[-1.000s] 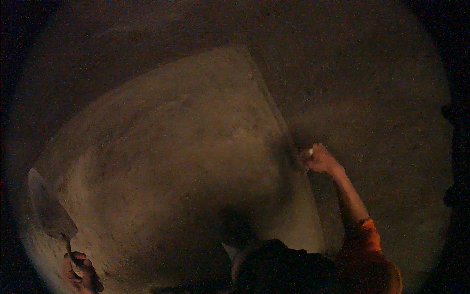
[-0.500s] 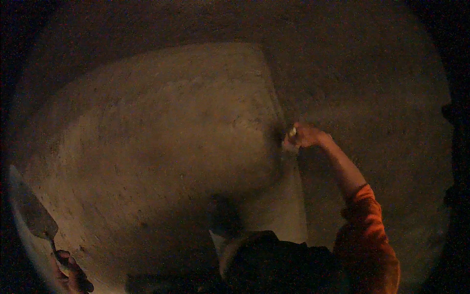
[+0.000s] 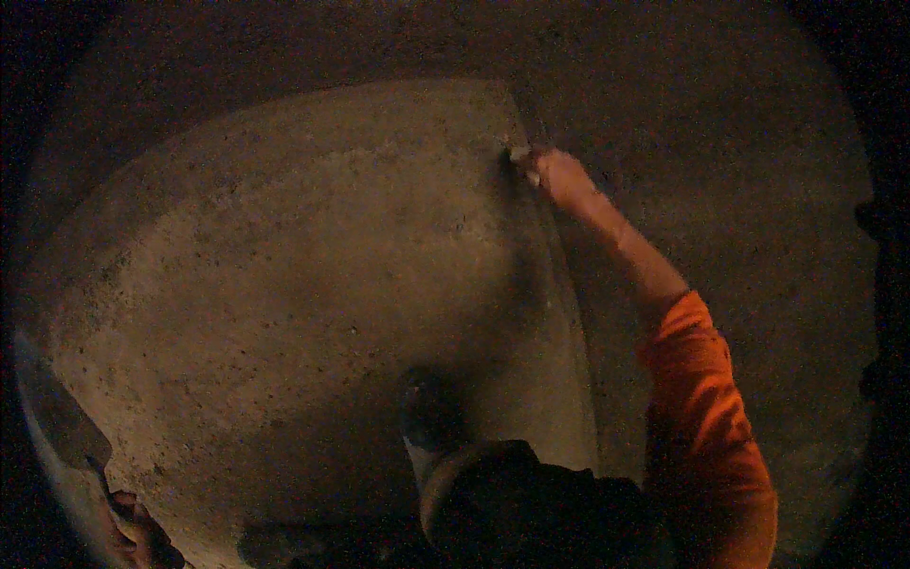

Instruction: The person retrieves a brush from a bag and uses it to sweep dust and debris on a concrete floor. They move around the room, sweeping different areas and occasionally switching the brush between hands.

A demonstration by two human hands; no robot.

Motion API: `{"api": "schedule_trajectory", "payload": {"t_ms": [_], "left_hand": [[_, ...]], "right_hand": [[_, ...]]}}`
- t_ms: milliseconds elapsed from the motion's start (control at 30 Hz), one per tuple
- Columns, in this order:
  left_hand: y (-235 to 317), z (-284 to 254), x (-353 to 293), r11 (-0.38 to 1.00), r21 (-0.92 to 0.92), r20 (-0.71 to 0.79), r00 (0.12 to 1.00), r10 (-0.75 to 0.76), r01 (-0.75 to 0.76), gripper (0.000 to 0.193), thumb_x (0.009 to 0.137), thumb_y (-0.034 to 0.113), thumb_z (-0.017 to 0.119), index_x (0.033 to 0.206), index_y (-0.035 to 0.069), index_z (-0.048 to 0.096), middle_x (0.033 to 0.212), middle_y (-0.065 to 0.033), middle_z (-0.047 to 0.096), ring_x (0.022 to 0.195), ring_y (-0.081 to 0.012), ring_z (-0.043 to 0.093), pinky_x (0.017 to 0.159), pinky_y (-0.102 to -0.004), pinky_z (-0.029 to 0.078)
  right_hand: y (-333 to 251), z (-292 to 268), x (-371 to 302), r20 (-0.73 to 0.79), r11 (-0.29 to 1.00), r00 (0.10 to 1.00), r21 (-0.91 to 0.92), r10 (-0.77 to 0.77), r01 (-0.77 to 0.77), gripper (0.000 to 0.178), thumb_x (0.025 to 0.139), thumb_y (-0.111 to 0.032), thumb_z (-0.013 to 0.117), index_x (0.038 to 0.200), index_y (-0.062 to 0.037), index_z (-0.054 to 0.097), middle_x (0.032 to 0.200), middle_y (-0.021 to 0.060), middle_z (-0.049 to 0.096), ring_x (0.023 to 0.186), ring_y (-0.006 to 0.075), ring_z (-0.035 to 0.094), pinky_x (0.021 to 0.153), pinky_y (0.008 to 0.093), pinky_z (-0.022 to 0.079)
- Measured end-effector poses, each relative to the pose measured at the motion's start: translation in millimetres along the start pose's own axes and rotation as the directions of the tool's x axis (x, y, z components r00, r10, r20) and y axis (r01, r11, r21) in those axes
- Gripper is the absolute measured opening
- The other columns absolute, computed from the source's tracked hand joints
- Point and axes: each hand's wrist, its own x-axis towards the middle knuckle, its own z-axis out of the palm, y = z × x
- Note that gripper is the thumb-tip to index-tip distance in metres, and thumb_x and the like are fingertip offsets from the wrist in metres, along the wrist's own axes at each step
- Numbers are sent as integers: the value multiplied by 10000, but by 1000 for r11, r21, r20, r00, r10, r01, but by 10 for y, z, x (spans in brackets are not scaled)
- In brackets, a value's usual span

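At the far left, my left hand (image 3: 142, 536) is closed round the handle of a pointed trowel (image 3: 68, 417), its blade angled up and to the left. My right hand (image 3: 561, 178), at the end of an orange sleeve, is closed at the right edge of a pale, rough, plaster-like or concrete surface (image 3: 313, 256). A small pale thing (image 3: 518, 155) shows at its fingertips; dim light hides what kind it is. It appears to touch the surface close to the upper right corner.
Darker rough ground (image 3: 720, 209) borders the pale surface on the right and at the top. My dark shoe (image 3: 431, 412) and dark clothing (image 3: 559, 512) fill the lower middle. Shadow covers much of the lower part.
My right hand has moved up and slightly left along the edge, towards the upper corner. The trowel in my left hand has dipped slightly, and that hand is still closed on it.
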Motion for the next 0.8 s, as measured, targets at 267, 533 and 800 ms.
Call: {"api": "schedule_trajectory", "payload": {"t_ms": [267, 533, 800], "left_hand": [[-712, -287, 554, 990, -76, 112, 986, 126, -118, 377, 895, 143, 688, 1231, 72, 532, 1013, -32, 614, 691, -93, 548, 611, -259, 463], [-78, 12, 380, 905, -282, 192, 943, -271, 318, 74, 899, -2, 584, 960, 40, 577, 821, -71, 538, 753, -196, 527, 671, -383, 413], [-409, -212, 600, 878, -434, 300, 952, -68, 200, 105, 900, 61, 615, 995, 43, 572, 887, -40, 526, 815, -174, 511, 769, -361, 410]], "right_hand": [[-1020, -62, -2012, 66, 837, 923, 401, 379, -372, 178, 790, -149, 686, 953, -85, 718, 1041, 202, 696, 940, 431, 654, 801, 486, 529], [-1022, 231, -2192, 286, 752, 793, 262, 538, -605, 270, 813, -198, 713, 1038, -49, 702, 955, 177, 722, 887, 379, 665, 781, 505, 523], [-478, 243, -1176, -25, 770, 879, 494, 476, -403, 212, 867, -251, 675, 895, -48, 728, 829, 165, 728, 757, 370, 690, 744, 474, 528]]}}
